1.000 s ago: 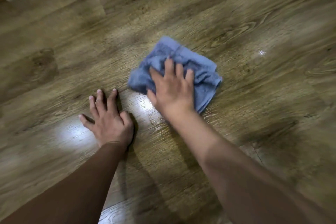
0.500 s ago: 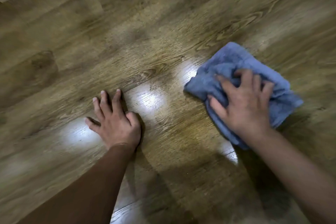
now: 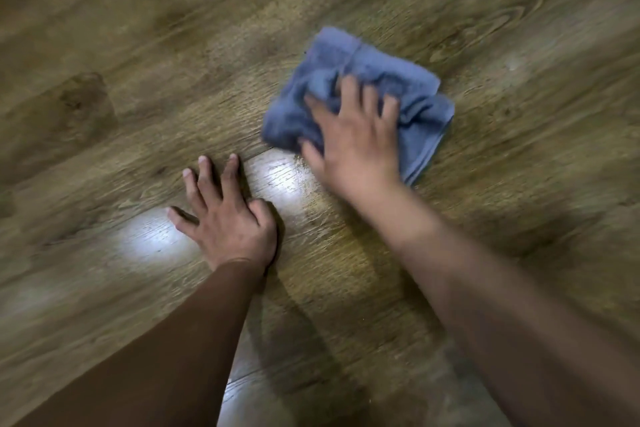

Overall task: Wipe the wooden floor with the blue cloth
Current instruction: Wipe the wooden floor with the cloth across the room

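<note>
Down on the wooden floor (image 3: 104, 55), the blue cloth (image 3: 391, 80) lies folded into a rough pad, and the right hand (image 3: 353, 146) sits squarely on top of it, fingers spread and pressing flat rather than bunching the fabric. Most of the cloth shows beyond those fingertips and out past the little-finger side, its long axis running on a slant away from the person, so it leads the hand. Near the cloth's closest corner, on the thumb side, the left hand (image 3: 225, 218) is planted palm-down on the boards, fingers splayed, holding nothing, just bracing. The two hands are apart, with a bright glare patch (image 3: 277, 177) on the planks between them. The right hand is plainly the one on the job; the left touches no fabric. A sweep looks to be under way, and the next stroke will likely drag the cloth sideways across that shiny strip. Blur softens the cloth's edges, so its exact folds are hard to read.
</note>
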{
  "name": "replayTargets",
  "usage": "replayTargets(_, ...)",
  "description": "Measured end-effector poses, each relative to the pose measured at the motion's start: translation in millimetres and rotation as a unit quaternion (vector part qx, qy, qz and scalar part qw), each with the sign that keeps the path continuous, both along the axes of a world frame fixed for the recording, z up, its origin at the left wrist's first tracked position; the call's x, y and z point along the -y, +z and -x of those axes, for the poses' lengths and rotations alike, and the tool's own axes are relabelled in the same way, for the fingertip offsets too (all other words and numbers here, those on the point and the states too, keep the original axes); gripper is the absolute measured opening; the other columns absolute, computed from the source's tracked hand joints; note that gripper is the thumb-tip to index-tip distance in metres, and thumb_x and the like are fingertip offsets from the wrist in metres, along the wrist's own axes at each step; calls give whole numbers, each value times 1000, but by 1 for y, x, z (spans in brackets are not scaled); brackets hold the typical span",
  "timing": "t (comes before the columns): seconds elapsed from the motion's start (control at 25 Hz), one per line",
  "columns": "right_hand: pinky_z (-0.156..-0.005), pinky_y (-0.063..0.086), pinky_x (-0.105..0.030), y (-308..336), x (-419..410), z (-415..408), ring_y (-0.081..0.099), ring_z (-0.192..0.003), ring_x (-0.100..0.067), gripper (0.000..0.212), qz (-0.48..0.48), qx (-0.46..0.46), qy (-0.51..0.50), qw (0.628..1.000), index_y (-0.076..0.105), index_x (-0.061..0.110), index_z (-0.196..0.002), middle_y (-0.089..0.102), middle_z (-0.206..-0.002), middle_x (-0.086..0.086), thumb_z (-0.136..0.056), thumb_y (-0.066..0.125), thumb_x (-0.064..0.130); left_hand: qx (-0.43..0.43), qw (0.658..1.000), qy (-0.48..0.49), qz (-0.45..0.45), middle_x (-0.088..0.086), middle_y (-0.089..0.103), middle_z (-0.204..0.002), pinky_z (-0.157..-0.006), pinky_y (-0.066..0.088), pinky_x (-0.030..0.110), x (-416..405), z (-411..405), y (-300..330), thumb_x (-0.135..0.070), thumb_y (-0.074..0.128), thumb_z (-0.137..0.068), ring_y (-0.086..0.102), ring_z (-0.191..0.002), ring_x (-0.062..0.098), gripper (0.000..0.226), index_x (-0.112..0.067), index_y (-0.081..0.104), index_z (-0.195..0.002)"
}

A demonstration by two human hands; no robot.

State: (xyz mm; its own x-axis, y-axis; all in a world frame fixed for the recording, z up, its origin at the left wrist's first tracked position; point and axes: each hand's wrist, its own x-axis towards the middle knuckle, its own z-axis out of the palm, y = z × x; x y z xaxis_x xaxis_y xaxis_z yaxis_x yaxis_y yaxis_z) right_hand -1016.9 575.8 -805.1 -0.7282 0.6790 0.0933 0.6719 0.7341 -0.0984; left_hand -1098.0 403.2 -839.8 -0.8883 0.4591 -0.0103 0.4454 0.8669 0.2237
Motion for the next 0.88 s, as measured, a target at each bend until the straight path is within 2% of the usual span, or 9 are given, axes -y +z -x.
replayTargets(0.08,-93,29,-48,-2,41,-41,45,-106,-33,60,25,5,44,999,58,30,-135,50,-128,-13,-81,63,55,-3,1000,-2,-4,4,22,-168,-118,0,70,0,0,-1,-39,29,-75,8,-157,26,78,-31,39,-152)
replayTargets(0.2,-92,31,-49,-6,62,-119,49,-99,-33,61,49,14,70,996,64,30,-133,48,-127,-11,-78,63,56,-7,1000,2,-3,4,23,-168,-118,1,70,-1,0,-1,-39,29,-74,9,-157,27,78,-31,40,-151)
replayTargets(0.32,-88,32,-51,-1,26,-172,48,-101,-37,63,48,29,46,997,65,29,-133,46,-124,-16,-79,53,60,-6,1000,3,5,3,22,-168,-118,0,69,-1,0,-2,-39,28,-76,8,-157,25,77,-32,39,-151)
replayTargets(0.4,-90,32,-54,0,-12,-178,48,-105,-42,60,36,14,-7,999,62,26,-132,46,-123,-21,-82,53,58,-5,1000,3,11,2,21,-168,-119,0,69,-1,0,-2,-40,28,-76,7,-157,25,76,-33,37,-152)
replayTargets(0.56,-101,31,-63,-3,-84,-124,45,-117,-47,53,-7,-1,-148,989,57,21,-126,44,-133,-28,-89,51,57,-6,1000,-1,14,3,22,-169,-118,0,69,-1,-1,0,-41,27,-77,7,-158,26,77,-32,38,-152)
replayTargets(0.68,-110,23,-65,-4,-113,-44,36,-135,-47,57,2,4,-208,978,53,23,-136,33,-154,-26,-90,51,56,-3,1000,-5,7,5,22,-168,-118,2,71,-2,-1,-2,-40,28,-76,7,-158,27,77,-31,37,-152)
replayTargets(0.76,-110,22,-62,0,-100,9,34,-138,-45,60,11,22,-162,986,51,26,-141,29,-159,-21,-90,53,57,-7,1000,-5,4,5,22,-168,-117,2,72,-1,-1,-3,-39,28,-76,7,-157,27,77,-30,37,-152)
replayTargets(0.88,-104,26,-52,0,-37,50,41,-130,-38,57,1,12,-32,999,54,30,-138,37,-153,-14,-87,56,57,-15,1000,-5,-2,6,24,-167,-117,3,72,0,-1,-3,-38,30,-76,10,-157,29,77,-30,39,-152)
